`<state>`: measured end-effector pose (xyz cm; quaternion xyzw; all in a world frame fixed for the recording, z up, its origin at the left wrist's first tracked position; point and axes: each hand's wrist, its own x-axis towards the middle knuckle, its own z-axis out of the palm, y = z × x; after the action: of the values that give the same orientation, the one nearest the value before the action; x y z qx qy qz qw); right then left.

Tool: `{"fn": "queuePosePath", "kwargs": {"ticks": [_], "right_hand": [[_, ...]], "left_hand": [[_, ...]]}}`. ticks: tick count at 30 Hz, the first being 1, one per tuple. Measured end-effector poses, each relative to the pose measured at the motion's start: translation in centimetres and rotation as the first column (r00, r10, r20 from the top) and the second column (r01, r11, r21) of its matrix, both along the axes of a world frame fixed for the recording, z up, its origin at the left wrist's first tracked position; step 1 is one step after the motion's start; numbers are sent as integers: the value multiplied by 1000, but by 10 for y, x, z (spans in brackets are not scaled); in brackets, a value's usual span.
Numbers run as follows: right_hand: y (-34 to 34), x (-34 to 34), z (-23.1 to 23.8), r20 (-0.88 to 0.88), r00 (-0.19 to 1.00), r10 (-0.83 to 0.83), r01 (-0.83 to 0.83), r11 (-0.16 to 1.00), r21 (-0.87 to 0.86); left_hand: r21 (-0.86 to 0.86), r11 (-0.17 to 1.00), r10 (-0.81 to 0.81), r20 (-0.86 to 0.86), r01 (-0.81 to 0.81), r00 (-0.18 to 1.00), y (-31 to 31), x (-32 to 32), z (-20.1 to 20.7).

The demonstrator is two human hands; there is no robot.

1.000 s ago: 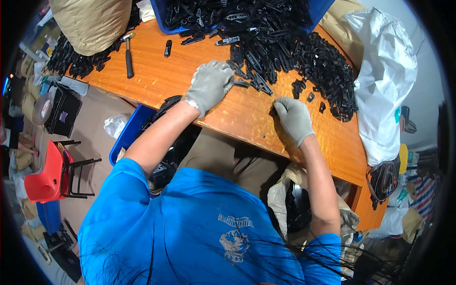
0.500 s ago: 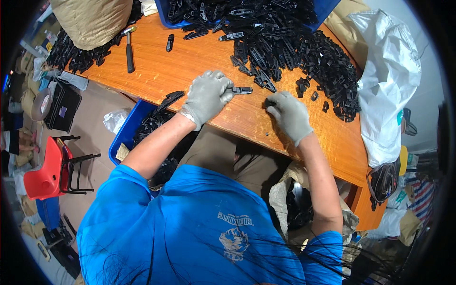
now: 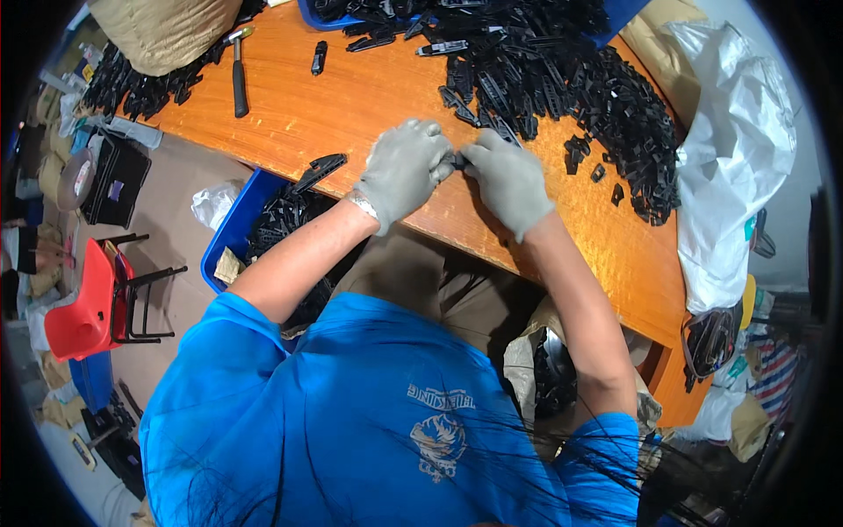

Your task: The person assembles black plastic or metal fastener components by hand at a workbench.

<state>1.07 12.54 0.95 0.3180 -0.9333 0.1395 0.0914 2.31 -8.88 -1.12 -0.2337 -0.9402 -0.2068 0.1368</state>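
Both my hands wear grey gloves and meet over the wooden table (image 3: 290, 123), close to its near edge. Closed fingers of my left hand (image 3: 402, 169) grip a black plastic part (image 3: 458, 162), mostly hidden by the gloves. My right hand (image 3: 511, 183) pinches at the other end of that part; whether it also holds a smaller piece is hidden. Just beyond the right hand spreads a heap of long black plastic parts (image 3: 505, 75). To its right lies a pile of small black pieces (image 3: 628, 123), with a few loose ones nearby.
A hammer (image 3: 239, 83) and one black part (image 3: 319, 58) lie at the far left. Below the table's left edge sits a blue bin (image 3: 230, 241) of black parts. A white sack (image 3: 733, 167) stands at the right, a red chair (image 3: 88, 303) on the floor at left.
My right hand has moved left and slightly up, from apart to meeting the black part at my left hand's fingertips. My left hand keeps its hold. The whole view has shifted slightly.
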Motion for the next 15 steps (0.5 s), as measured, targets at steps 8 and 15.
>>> {"fn": "queuePosePath", "kwargs": {"ticks": [8, 15], "right_hand": [[-1, 25, -1, 134, 991, 13, 0, 996, -94], [90, 47, 5, 24, 987, -157, 158, 950, -268]], "left_hand": [[-93, 996, -4, -9, 3, 1000, -36, 25, 17], [-131, 959, 268, 147, -250, 952, -150, 86, 39]]}}
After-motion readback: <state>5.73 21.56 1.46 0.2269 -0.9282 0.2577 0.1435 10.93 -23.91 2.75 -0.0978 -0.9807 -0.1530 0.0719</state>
